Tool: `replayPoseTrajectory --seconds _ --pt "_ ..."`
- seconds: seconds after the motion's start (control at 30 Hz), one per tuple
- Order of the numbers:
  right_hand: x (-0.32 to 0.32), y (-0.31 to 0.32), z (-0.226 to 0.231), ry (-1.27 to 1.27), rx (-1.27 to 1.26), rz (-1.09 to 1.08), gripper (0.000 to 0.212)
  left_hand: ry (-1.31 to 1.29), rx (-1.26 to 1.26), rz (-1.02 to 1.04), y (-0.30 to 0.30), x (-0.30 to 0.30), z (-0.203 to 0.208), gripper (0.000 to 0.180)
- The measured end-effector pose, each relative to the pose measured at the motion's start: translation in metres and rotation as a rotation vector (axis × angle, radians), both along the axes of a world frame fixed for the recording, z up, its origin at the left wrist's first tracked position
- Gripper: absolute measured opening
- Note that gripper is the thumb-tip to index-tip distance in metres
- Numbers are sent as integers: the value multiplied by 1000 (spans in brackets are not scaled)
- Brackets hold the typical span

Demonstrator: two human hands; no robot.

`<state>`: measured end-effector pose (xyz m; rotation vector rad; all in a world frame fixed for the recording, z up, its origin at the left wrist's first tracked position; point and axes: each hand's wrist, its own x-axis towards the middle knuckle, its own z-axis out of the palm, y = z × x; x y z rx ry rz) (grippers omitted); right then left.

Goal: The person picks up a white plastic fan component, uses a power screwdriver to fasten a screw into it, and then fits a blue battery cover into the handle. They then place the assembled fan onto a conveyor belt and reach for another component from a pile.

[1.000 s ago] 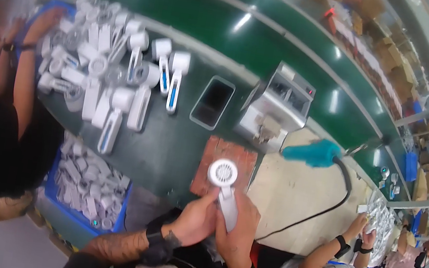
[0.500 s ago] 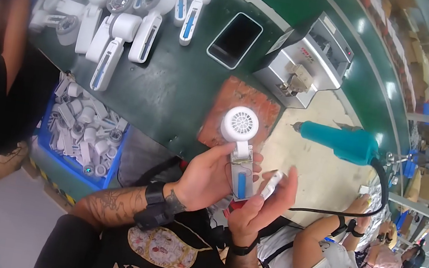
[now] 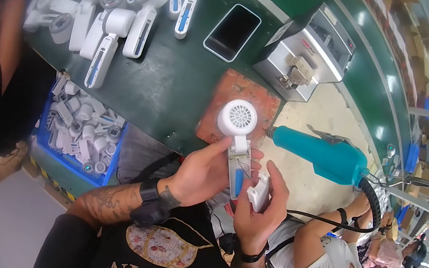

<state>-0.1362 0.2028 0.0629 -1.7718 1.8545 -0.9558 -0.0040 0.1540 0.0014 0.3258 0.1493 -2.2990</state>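
A white handheld fan (image 3: pixel 239 117) lies in my left hand (image 3: pixel 198 172), which is closed around its handle. The handle is uncovered, with a blue battery-like block and thin wires showing inside. My right hand (image 3: pixel 262 217) pinches a small white plastic cover (image 3: pixel 258 192) between thumb and fingers, close beside the handle's lower end. Beneath the fan's round grille head is a worn reddish-brown pad (image 3: pixel 219 98) on the bench. Just right of the fan hangs a teal electric screwdriver (image 3: pixel 316 153), its tip toward the fan head; neither hand touches it.
Several white fans (image 3: pixel 103 61) crowd the green bench (image 3: pixel 160 82) at far left. A phone (image 3: pixel 233 33) and a grey metal machine (image 3: pixel 307 53) stand behind the pad. A blue crate (image 3: pixel 113 165) of white parts sits lower left. A co-worker (image 3: pixel 317 265) works at right.
The teal screwdriver has swung left and down, nearer the fan. In my right hand the white cover has turned to show its broader face, and it is slightly closer to the handle.
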Motion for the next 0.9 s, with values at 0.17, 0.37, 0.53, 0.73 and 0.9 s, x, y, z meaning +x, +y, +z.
replayPoseTrajectory --seconds 0.17,0.37,0.53,0.73,0.9 --pt "-4 1 -5 8 54 19 50 -116 -111 -8 3 1 -1 36" --pt "-2 4 -7 -161 70 -73 53 -260 -184 -32 5 0 2 47" --pt "-9 8 -2 -744 72 -42 46 -342 -206 -37 7 -2 -1 45" --pt "-9 -7 -3 -71 -33 -10 46 -321 -174 -30 6 -3 1 39" --pt "9 -16 0 92 55 9 47 -189 -7 7 6 -4 6 45"
